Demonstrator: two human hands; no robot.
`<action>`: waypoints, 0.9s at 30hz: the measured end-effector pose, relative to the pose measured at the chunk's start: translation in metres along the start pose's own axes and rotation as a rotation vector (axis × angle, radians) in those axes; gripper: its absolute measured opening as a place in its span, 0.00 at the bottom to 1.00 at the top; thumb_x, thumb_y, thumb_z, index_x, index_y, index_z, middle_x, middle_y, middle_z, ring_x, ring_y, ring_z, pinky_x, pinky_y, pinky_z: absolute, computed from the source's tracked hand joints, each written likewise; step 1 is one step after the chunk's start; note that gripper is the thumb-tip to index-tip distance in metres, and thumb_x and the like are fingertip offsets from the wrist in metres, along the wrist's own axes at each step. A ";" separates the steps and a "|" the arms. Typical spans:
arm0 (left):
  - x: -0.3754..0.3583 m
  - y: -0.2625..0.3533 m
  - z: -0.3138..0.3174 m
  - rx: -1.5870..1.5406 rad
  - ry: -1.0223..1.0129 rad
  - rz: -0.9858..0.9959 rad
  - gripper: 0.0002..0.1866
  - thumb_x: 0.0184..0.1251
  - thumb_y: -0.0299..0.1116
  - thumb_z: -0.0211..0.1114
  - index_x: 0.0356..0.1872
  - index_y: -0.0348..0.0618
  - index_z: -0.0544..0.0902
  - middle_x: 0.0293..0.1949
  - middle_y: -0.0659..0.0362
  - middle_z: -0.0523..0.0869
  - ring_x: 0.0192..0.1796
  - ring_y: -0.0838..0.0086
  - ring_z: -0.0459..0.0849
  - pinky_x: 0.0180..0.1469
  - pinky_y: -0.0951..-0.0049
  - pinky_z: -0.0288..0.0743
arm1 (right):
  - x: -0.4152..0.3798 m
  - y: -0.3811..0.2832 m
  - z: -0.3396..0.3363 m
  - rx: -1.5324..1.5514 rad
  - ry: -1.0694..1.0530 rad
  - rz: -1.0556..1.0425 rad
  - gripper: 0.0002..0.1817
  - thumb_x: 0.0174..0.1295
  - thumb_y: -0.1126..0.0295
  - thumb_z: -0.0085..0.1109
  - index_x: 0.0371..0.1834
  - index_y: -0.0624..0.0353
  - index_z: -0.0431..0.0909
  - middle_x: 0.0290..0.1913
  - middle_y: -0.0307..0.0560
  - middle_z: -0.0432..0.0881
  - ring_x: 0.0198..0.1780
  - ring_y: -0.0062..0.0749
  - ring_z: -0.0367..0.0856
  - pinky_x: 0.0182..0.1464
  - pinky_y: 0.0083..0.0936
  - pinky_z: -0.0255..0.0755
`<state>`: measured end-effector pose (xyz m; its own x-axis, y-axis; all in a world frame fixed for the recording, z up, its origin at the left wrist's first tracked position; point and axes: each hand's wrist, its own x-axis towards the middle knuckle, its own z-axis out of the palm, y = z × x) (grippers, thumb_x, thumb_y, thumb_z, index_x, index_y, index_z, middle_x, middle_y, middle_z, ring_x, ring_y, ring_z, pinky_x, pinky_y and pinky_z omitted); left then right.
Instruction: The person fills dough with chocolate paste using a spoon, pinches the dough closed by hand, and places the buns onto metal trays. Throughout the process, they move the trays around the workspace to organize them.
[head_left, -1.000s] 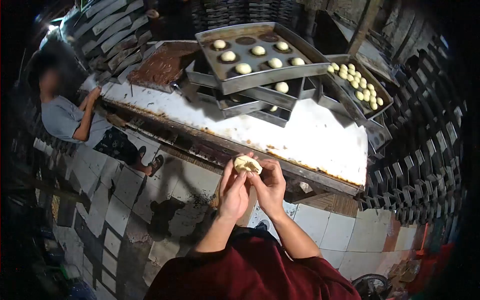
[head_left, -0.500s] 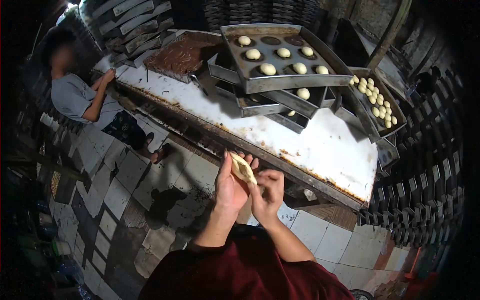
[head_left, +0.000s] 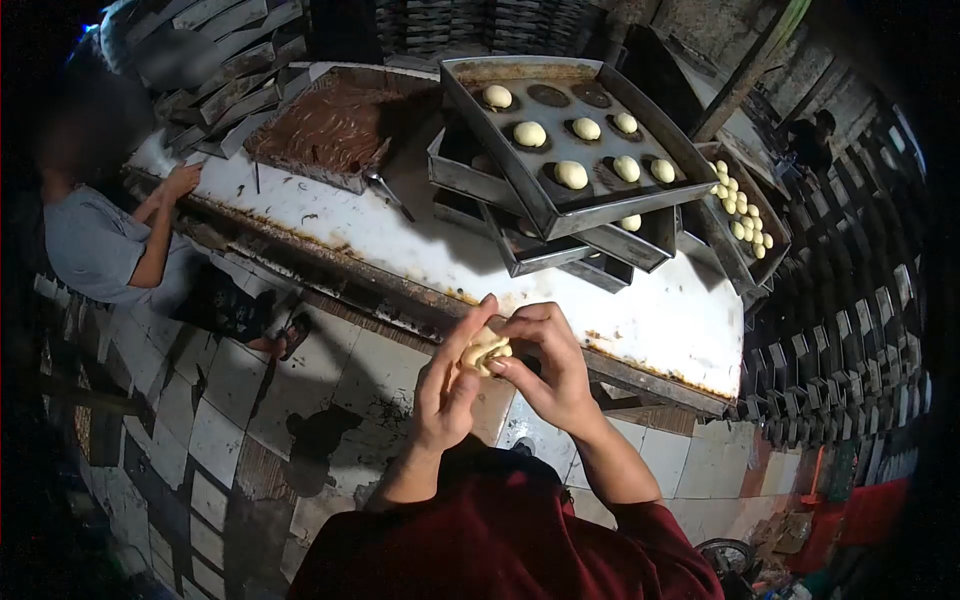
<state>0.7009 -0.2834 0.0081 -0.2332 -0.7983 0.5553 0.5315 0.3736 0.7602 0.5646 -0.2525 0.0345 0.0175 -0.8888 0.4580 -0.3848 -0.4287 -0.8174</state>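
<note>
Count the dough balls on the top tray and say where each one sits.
7 dough balls on the top tray: three in the near row, three in the middle row, and one at the left end of the far row.

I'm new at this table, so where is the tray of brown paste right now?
In the head view, the tray of brown paste sits toward the far side of the white table, just left of the stacked trays with dough balls.

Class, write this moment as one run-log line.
left hand + right hand: pinching dough | tray: dough balls | filling: beside trays
</note>
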 end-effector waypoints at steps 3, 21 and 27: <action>0.004 0.000 0.001 -0.066 -0.014 -0.064 0.22 0.68 0.32 0.54 0.61 0.35 0.65 0.63 0.45 0.65 0.66 0.62 0.65 0.62 0.65 0.65 | 0.001 0.007 -0.005 0.133 -0.017 0.077 0.13 0.51 0.77 0.65 0.39 0.66 0.73 0.45 0.49 0.69 0.47 0.32 0.73 0.46 0.24 0.72; 0.011 -0.050 0.148 -0.194 0.436 -0.167 0.19 0.64 0.23 0.45 0.57 0.36 0.64 0.36 0.54 0.76 0.40 0.70 0.76 0.46 0.71 0.72 | -0.039 0.051 -0.120 -0.066 0.045 -0.469 0.14 0.44 0.77 0.68 0.37 0.62 0.78 0.41 0.50 0.76 0.41 0.41 0.74 0.42 0.30 0.69; -0.007 -0.017 0.168 0.280 0.143 -0.003 0.35 0.65 0.23 0.45 0.69 0.37 0.39 0.53 0.41 0.73 0.52 0.64 0.77 0.55 0.68 0.70 | -0.037 0.026 -0.147 0.495 -0.252 -0.158 0.10 0.54 0.75 0.64 0.37 0.65 0.76 0.37 0.49 0.76 0.36 0.33 0.77 0.37 0.24 0.71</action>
<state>0.5563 -0.2048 0.0483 -0.1073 -0.8506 0.5148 0.2814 0.4706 0.8363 0.4183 -0.2065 0.0478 0.2818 -0.7932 0.5398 0.1170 -0.5300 -0.8399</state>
